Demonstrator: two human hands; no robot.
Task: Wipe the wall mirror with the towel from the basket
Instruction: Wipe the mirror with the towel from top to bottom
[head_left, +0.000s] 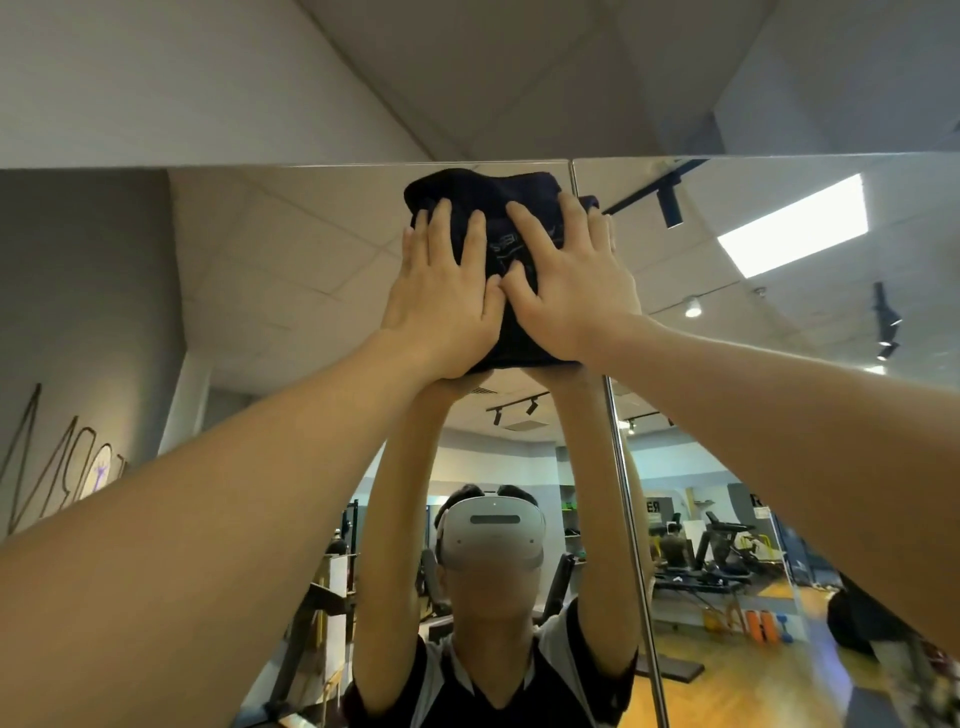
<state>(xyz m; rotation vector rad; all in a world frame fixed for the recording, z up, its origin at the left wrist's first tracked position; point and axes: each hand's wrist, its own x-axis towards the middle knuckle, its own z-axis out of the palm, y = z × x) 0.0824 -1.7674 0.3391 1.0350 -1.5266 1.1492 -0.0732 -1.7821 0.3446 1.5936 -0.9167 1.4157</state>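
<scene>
Both our hands, left hand (441, 296) and right hand (571, 286), fingers flat and spread, press the dark towel (488, 208) against the wall mirror (291, 270) just under its top edge.

- Forearms bare; no watch or rings on left hand (441, 301) or right hand (566, 291).
- Reflection: white headset (493, 535) with grey front bar, dark hair above.
- Black V-neck shirt (493, 691), white shoulder panels, short black sleeves.
</scene>
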